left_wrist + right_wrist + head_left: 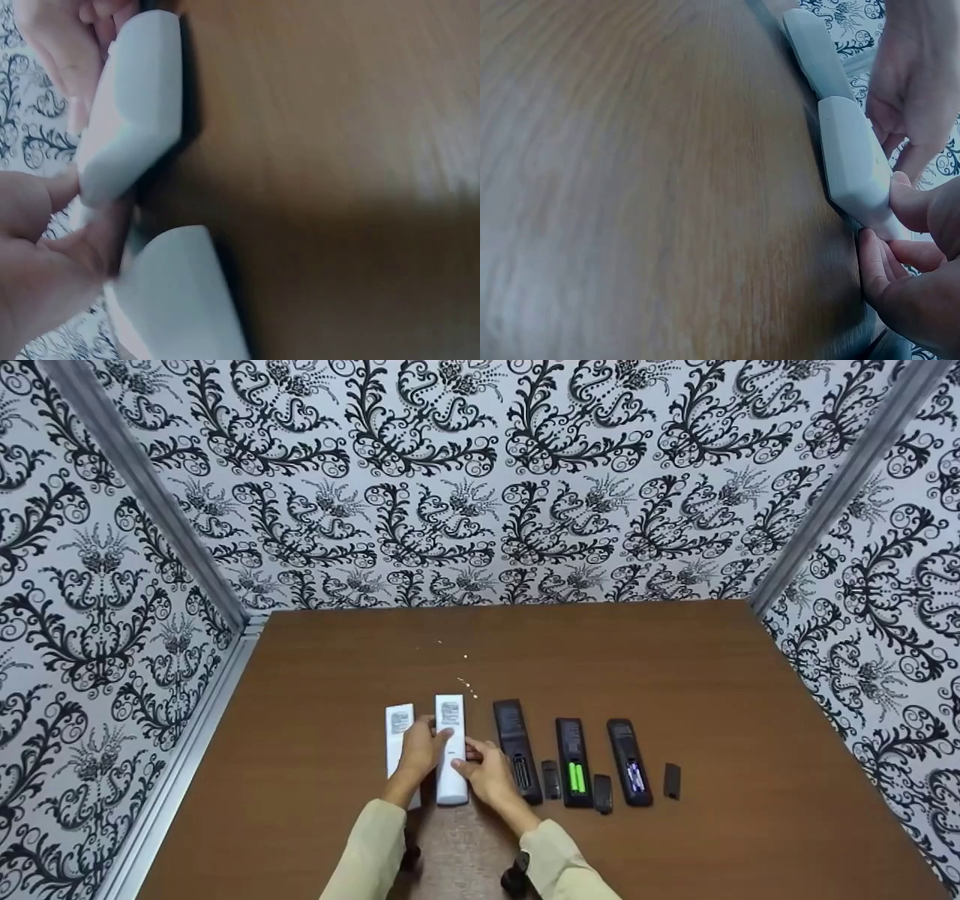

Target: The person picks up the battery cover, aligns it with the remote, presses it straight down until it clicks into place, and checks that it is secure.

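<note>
White remote (451, 784) lies back-up, label toward the desk's (712, 690) far edge, left of mid & well short of that edge; near edge is out of view. Both hands are on it. L hand (420, 751) grips its left side, thumb laid over the back, fingers curled at the side; R hand (492, 772) pinches the right side, thumb up on the back, forefinger bent at the edge. Neither hand is spread; gap = just the remote's width. Can't tell if the remote sits fully flat or is tipped a bit.

Handling (my guess): light, stiff, hard plastic, smooth so prob. slippery; body OK w/ firm hold, any thin cover tabs more fragile. Best hold: long sides, approx. mid-length, thumbs on the back; avoid one-end grip, it'd swing.

Around it: 2nd white remote (398, 720) just left, partly under L hand & forearm, so that side's tight. To the right, toward the desk's right edge: 1st black remote (508, 720) w/ open batt. bay, close by R hand; 2nd black remote (570, 735) w/ green batts (576, 778); 3rd black remote (621, 737) w/ bluish batts (636, 777). Small dark covers (673, 781) lie btwn/beside them. R forearm passes near the 1st black remote, could bump it. White specks (474, 690) dot the desk beyond, nothing blocking there.
</note>
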Demonstrator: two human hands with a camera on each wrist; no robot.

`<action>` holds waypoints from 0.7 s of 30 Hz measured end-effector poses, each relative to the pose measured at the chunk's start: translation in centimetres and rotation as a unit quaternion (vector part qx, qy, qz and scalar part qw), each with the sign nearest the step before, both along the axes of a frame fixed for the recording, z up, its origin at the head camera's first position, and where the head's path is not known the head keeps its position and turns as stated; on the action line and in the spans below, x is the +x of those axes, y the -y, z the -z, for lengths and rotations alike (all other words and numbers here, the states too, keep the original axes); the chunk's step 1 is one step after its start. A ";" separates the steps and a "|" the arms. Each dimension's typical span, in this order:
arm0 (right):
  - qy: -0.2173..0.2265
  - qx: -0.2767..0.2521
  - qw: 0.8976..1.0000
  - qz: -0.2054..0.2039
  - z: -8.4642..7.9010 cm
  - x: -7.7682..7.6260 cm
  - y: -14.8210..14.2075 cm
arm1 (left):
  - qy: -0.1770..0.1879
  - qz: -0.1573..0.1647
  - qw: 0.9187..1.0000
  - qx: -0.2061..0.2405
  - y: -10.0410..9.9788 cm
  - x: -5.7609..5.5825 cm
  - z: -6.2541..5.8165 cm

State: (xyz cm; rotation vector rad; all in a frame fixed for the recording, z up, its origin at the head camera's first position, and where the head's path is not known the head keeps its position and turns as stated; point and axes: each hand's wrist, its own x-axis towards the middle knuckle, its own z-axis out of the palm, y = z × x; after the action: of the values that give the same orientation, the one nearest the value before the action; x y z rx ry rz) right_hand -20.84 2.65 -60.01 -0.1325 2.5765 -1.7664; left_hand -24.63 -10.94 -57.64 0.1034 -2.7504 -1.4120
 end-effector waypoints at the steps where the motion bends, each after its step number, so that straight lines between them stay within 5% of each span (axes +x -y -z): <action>1: -0.001 -0.001 1.000 -0.001 0.0 0.0 0.0 | -0.002 -0.003 1.000 -0.015 -0.2 0.0 -0.2; 10: -0.022 -0.009 1.000 0.005 0.3 0.2 0.3 | 0.008 -0.055 0.987 -0.150 -1.1 0.7 -1.4; 21: -0.035 -0.022 0.999 0.024 0.4 0.5 0.6 | -0.009 -0.084 0.976 -0.201 -1.5 1.1 -1.0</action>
State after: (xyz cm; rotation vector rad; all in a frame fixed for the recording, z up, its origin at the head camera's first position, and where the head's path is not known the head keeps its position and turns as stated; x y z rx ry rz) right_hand -20.37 2.01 -60.37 -0.1365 2.6111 -1.8671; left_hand -23.52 -9.43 -56.68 0.2937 -2.8658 -0.7951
